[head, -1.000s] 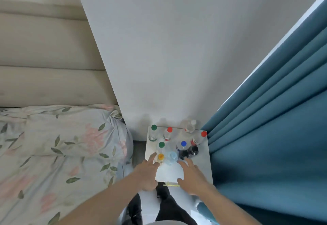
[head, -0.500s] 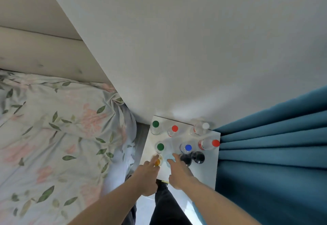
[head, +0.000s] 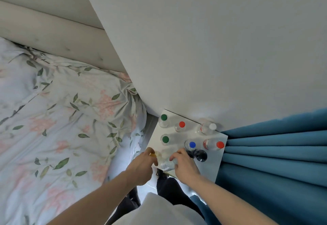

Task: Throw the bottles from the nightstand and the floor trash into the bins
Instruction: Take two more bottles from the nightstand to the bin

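Observation:
Several clear plastic bottles stand on the white nightstand (head: pixel 210 167), seen from above by their caps: two green (head: pixel 164 117) (head: pixel 165 139), two red (head: pixel 181 124) (head: pixel 220 144), one blue (head: pixel 192 144), one white (head: pixel 212 126) and two dark ones (head: pixel 200 155). My left hand (head: pixel 141 167) grips the yellow-capped bottle (head: pixel 153 155) at the front left corner. My right hand (head: pixel 184 166) grips the light-blue-capped bottle (head: pixel 166 165) beside it; its cap is hidden under my fingers.
A bed with a floral duvet (head: pixel 62 132) fills the left, close against the nightstand. Blue curtains (head: pixel 274 163) hang directly to the right. The white wall (head: pixel 194 48) stands behind. My dark trousers (head: pixel 169 191) show below the nightstand.
Both hands reached forward from the nightstand's front edge and closed around the two front bottles. The camera tilted and moved closer.

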Motion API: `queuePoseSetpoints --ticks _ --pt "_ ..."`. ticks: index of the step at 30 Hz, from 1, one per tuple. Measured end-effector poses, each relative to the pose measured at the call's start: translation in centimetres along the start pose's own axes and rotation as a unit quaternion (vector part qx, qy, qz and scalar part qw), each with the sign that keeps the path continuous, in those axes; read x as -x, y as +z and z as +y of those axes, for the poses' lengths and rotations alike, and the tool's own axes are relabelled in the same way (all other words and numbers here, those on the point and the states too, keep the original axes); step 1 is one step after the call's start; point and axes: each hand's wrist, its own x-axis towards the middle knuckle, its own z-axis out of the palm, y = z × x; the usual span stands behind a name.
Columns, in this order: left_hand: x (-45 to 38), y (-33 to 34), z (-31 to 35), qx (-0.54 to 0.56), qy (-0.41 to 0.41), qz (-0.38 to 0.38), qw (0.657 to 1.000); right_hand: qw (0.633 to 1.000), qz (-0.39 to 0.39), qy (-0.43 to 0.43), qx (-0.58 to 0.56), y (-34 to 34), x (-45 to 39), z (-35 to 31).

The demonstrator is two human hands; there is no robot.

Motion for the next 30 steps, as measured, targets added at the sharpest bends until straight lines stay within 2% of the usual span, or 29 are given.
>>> queuePoseSetpoints --ticks 6,11,18,25,30 --pt "6.6 -1.0 -1.8 0.088 -0.096 0.125 0.983 0.997 0.026 -0.068 -0.013 -2.5 2.7 -1.4" --pt "13.3 -0.2 -3.5 0.171 -0.187 0.25 0.935 0.989 0.0 -0.143 0.029 -3.7 3.3 -6.7" --pt "25.7 4.4 -4.5 0.273 -0.296 0.385 0.83 0.945 -0.048 -0.3 0.122 -0.6 6.0 -18.1" --pt "39.6 12.8 -3.4 0.371 -0.375 0.512 0.678 0.879 -0.122 -0.432 0.162 8.1 15.3 -26.2" --pt "48.9 20.3 -1.9 0.357 -0.411 0.554 0.63 0.83 -0.166 -0.5 0.182 15.6 23.8 -29.2"
